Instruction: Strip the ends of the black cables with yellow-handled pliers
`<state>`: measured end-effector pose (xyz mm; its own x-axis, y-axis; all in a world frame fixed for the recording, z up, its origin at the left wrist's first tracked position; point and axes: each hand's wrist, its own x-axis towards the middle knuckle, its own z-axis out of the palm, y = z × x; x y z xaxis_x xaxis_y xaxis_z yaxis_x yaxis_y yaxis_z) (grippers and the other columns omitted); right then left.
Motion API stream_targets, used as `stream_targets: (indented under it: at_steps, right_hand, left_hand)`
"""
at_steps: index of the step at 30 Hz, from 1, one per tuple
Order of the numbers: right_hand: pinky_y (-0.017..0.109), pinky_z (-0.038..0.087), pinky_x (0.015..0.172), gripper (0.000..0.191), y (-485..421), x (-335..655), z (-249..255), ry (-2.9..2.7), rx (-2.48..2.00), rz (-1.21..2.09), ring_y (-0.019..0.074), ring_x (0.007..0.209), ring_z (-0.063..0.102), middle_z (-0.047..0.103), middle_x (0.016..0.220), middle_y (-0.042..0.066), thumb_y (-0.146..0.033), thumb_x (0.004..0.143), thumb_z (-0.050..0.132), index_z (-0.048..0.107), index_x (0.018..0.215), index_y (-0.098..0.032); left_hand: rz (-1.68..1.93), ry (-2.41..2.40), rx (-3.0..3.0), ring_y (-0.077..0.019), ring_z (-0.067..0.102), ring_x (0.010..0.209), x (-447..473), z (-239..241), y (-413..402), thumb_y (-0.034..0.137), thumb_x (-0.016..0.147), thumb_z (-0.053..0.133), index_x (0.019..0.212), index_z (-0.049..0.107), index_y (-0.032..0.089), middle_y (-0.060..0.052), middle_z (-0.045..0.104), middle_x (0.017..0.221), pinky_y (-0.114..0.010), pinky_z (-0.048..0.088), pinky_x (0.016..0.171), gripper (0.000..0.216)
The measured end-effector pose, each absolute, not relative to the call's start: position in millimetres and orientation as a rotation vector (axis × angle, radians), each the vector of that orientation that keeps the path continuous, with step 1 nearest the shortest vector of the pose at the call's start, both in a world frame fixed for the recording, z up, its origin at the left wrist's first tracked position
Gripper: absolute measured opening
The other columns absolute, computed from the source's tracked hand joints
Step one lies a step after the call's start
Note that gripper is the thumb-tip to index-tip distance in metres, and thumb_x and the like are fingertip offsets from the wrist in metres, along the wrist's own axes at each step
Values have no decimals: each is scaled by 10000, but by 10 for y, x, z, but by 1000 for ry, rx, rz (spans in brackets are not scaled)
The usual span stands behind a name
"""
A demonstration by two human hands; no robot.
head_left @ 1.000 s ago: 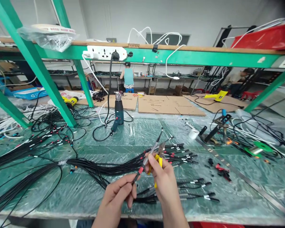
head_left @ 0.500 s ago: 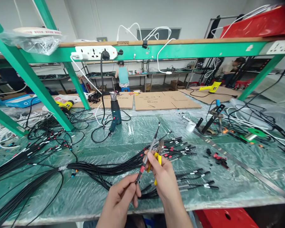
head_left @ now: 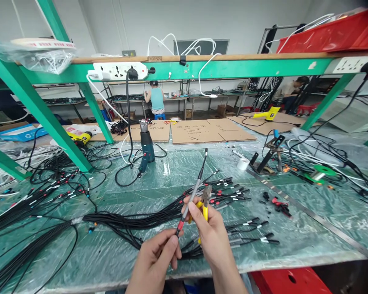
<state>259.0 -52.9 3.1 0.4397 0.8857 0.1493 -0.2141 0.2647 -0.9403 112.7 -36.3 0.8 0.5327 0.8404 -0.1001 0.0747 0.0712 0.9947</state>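
My left hand (head_left: 159, 255) pinches the lower end of a thin cable (head_left: 195, 192) just below its red band. The cable slants up and away, with a grey sleeve along its middle and a black tip at the far end. Higher on the grey sleeve, my right hand (head_left: 210, 228) steadies the cable between thumb and index finger. That same hand also keeps yellow-handled cutting pliers (head_left: 206, 198) in its palm, jaws pointing up. Beneath both hands lies a bundle of black cables (head_left: 153, 216) with red and white marked ends.
A heat gun (head_left: 147, 147) stands upright behind the bundle. To the right are a white tape roll (head_left: 243, 164), a metal ruler strip (head_left: 306, 210), red and black bits (head_left: 281, 207) and a green spool (head_left: 320, 174). Flat cardboard (head_left: 199, 132) lies at the back, below a green shelf frame (head_left: 233, 70).
The view has shifted slightly. Both hands keep their hold on the cable, which stands a little more upright, and the pliers have turned slightly in my right hand.
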Motion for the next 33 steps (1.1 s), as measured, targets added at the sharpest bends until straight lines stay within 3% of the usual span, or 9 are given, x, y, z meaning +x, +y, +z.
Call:
stream_targets:
  at_steps: [9,15,23,33]
  right_hand:
    - [288,474,745,244,-605,2621,85,-872,-1107,795,164,779,595,687,867,28,-426,912,611,693,1022,-225]
    - [292,477,791,232,-679,2653,139,-888,-1172,740,176,838,617,697,917,29,-433,892,637,690,1003,-236]
    - [266,439,710,241,-691,2692,103,-883,-1245,691,150,733,547,636,808,2,-447,873,655,681,957,-223]
    - [231,393,606,291,-641,2696,117,-850,-1293,661,120,630,457,528,662,-35,-486,867,645,640,830,-198]
  left_hand:
    - [734,925,1600,-131,520,557,1088,-11,-381,449,883,588,729,723,180,-31,630,681,-216,417,558,338]
    - [818,991,1744,-155,571,576,1083,-78,-373,383,885,613,850,774,228,-34,706,739,-232,463,574,226]
    - [1002,1053,1920,-206,718,856,1062,-114,-382,295,850,679,960,790,281,-31,792,961,-220,548,705,157]
    - [837,1004,1854,-136,615,620,1066,89,-386,348,907,589,935,761,223,2,696,723,-193,485,603,214]
